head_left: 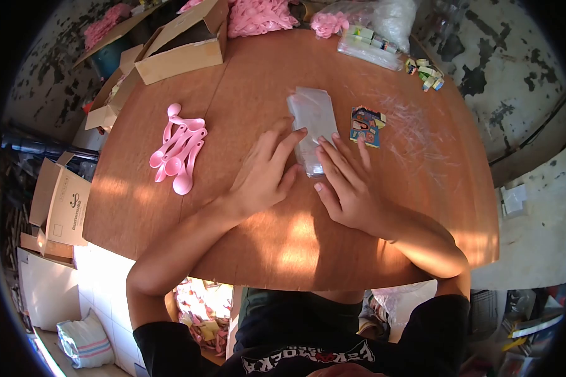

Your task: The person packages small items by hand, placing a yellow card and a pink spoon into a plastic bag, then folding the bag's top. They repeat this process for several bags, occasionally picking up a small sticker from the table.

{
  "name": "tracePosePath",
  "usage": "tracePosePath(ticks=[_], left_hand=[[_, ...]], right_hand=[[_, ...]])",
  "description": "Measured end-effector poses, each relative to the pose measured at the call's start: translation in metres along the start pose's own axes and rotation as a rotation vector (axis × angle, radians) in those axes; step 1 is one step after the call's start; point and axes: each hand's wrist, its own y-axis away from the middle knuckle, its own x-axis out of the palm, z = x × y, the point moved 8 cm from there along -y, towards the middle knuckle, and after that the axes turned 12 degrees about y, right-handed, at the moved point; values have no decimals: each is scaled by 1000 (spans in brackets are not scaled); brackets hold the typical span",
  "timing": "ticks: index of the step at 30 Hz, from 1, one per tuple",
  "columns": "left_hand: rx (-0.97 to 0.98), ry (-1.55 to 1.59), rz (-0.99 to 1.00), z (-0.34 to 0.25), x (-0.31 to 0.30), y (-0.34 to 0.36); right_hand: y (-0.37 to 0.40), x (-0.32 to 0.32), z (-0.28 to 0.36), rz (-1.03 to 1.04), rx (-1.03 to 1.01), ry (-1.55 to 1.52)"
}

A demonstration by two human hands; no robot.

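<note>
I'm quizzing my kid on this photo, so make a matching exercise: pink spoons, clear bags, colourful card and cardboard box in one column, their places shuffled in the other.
1 pink spoons
2 stack of clear bags
3 colourful card
4 cardboard box

A far left corner of the table
B under fingertips of the left hand and right hand
C piled left of the left hand
D just right of the bags

Pairs: 1-C, 2-B, 3-D, 4-A

Both hands, left (263, 178) and right (348, 185), press flat on clear plastic bags (312, 119); pink spoons (178, 151) at 9 o'clock on surface (144, 207).
</note>
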Motion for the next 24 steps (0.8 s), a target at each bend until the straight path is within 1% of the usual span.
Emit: tracePosePath(ticks=[1,2,4,5,7,10,11,12,13,15,16,17,18,19,20,21,22,23,24], left_hand=[[83,32,-119,-6,-10,0],[87,37,-119,-7,-12,0],[202,-188,-61,-22,-13,-1],[204,-185,-62,-21,-13,-1],[268,-156,-20,-24,-10,0],[249,-86,-8,-19,-10,1],[250,-81,-11,-17,-10,2],[208,-34,-25,-11,-11,3],[165,13,-39,-7,-13,3],[160,44,-84,-4,-17,3],[153,71,-123,-3,-22,2],[154,73,-130,-2,-24,2],[109,112,-156,2,-27,1],[64,151,-181,5,-31,2],[65,151,-189,4,-33,2],[-32,355,-246,12,-35,3],[-132,563,-298,21,-34,4],[-133,568,-303,20,-36,4],[-201,640,-333,25,-38,4]], right_hand=[[0,2,7,21,-61,-3],[-1,-3,11,-21,-81,-1],[0,-2,13,-5,-114,-38],[0,-1,15,8,-150,-81],[0,-4,17,-14,-166,-106],[2,-6,17,-35,-189,-159],[1,-11,5,-107,-56,-279],[3,-16,-7,-180,76,-396],[0,-20,-11,-176,73,-392],[-3,-7,-50,69,402,-239],[-1,-2,-63,72,396,-234],[5,12,-75,137,335,11],[10,19,-80,200,272,253],[16,15,-79,202,269,254],[26,16,-74,285,244,278],[36,17,-67,367,218,304],[42,9,-55,395,162,353],[48,-2,-43,400,159,357],[56,-11,-31,444,168,283]])
